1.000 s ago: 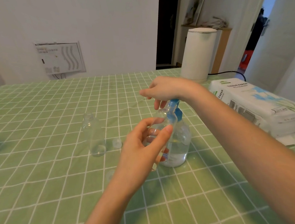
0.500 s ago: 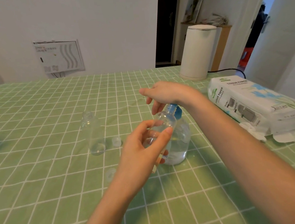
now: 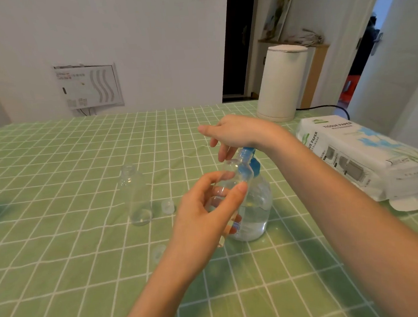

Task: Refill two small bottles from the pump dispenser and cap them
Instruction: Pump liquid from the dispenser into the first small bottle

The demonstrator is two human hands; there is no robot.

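Head view, clear pump dispenser (image 3: 257, 204), blue top (image 3: 247, 152)

Home, checked tablecloth (image 3: 84, 245), kettle (image 3: 281, 83), tissue pack (image 3: 359, 155), doorways

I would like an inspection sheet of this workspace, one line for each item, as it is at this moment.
Surface: table under a green checked cloth.
Job's things: pump dispenser upright, part full; small bottle held at its spout; second small bottle standing uncapped; one cap beside it, another cap nearer.
Clutter: tissue pack; white canister.
Grips: left hand grips the small bottle; right hand rests on the pump head.
Cables: black cable beside the white canister.
Surroundings: wall panel; open doorway.
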